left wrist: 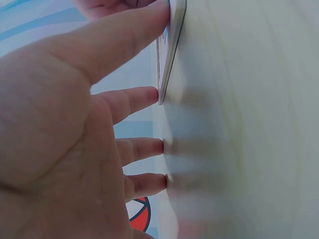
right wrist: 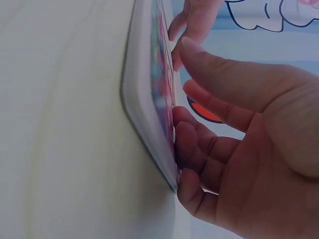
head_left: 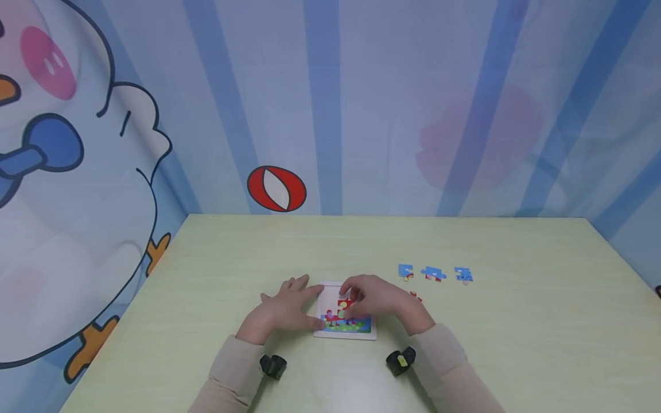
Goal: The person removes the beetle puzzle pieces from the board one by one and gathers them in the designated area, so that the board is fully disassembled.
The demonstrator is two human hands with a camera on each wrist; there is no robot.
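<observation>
The puzzle board [head_left: 328,299] is laid flat on the pale table [head_left: 516,344], its lower part covered by a coloured picture. Its left side is touched by the thumb and forefinger of the left hand [head_left: 286,307], whose fingers are spread wide. The right hand [head_left: 379,295] is held over the board, fingers loosely bent, thumb and forefinger parted with a visible gap. Three blue pieces [head_left: 433,273] are set in a row beyond the right forearm; a red piece [head_left: 415,296] is partly hidden by it.
</observation>
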